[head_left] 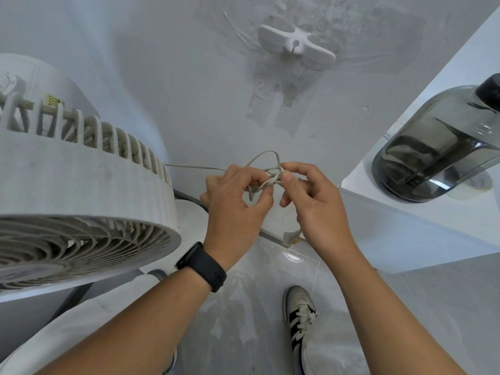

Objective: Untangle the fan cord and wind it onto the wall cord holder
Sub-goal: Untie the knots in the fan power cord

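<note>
Both hands work a knotted pale grey fan cord (266, 181): the left hand (235, 201) and right hand (311, 201) each pinch it, below the bare white plastic wall cord holder (296, 47).

Open wall between hands and cord holder (296, 47); fan (81, 190) blocks left, grey jug (438, 147) crowds right.

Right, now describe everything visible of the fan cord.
The fan cord is a thin, pale grey-white flexible cable. One straight stretch runs from behind the fan toward the hands. Between them it is bunched into a twisted knot, with one loop arching above. The left hand grips the tangle from the left; the right hand pinches it from the right. A whitish plug hangs below the right hand. None is on the wall cord holder.
</note>
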